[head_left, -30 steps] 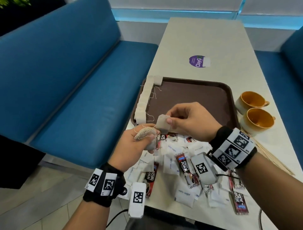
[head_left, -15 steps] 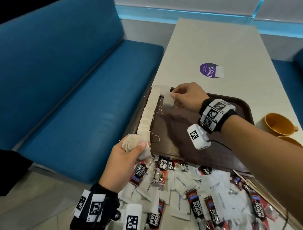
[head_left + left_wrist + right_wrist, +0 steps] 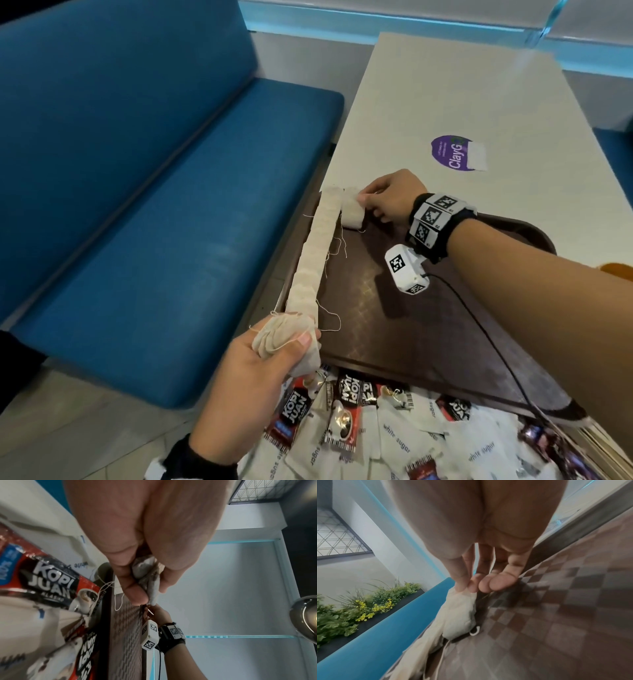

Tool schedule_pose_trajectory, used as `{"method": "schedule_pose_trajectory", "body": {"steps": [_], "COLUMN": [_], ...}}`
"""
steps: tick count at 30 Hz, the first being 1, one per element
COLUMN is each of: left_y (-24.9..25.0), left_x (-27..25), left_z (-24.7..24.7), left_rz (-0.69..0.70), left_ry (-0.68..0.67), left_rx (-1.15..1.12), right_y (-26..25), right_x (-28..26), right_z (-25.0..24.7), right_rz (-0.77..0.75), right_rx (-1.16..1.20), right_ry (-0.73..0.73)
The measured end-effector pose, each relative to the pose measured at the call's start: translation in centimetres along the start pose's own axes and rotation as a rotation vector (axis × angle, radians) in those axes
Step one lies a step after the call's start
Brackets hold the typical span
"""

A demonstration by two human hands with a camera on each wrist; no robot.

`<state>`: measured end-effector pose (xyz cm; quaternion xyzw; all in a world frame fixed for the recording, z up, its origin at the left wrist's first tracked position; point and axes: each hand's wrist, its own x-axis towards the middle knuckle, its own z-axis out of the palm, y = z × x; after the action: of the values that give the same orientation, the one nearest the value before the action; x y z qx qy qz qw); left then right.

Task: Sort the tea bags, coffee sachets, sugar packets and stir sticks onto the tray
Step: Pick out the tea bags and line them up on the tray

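Head view: the right hand (image 3: 387, 198) pinches one tea bag (image 3: 352, 214) at its top edge and lowers it onto the tray (image 3: 411, 342) at the far left corner, just beside the far end of the tea bag row (image 3: 313, 253) that runs along the tray's left edge. Set the bag flat, parallel to the row, starting a second column; release only once it rests on the tray. The left hand (image 3: 246, 387) grips a bundle of tea bags (image 3: 284, 337) over the tray's near left corner. Coffee sachets (image 3: 291, 414) and sugar packets (image 3: 394, 442) lie unsorted on the surface at its near edge.

Left wrist view: fingers (image 3: 137, 593) and thumb curl round the bundle (image 3: 147, 574). Keep the grip firm; the loose strings can snag.

Right wrist view: thumb and fingertips (image 3: 462, 586) pinch the bag (image 3: 460, 614), whose lower end appears to touch the tray. Keep its string clear of the row.
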<state>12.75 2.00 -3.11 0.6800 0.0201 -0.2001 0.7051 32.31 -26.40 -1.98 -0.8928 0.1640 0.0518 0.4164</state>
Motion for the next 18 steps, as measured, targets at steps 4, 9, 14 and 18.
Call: {"method": "schedule_pose_trajectory", "body": {"steps": [4,9,14,18], "left_y": [-0.7,-0.4,-0.3,-0.3], "left_x": [-0.1,0.0,0.3,0.8], "left_z": [0.2,0.5,-0.1,-0.4], "left_rz": [-0.019,-0.038,-0.041,-0.038], "left_ry": [0.016,-0.013,-0.059,-0.083], "left_rx": [-0.007,-0.061,-0.108,-0.172], "right_y": [-0.3,-0.5,-0.2,-0.5], "right_x": [0.7,0.7,-0.2,-2.1], "right_z": [0.0,0.1,-0.2,-1.3], "right_rz": [-0.005,0.003,0.020,-0.011], "right_rx": [-0.024,-0.009,0.011,-0.062], "right_ry": [0.038,0.083,0.103,0.109]}}
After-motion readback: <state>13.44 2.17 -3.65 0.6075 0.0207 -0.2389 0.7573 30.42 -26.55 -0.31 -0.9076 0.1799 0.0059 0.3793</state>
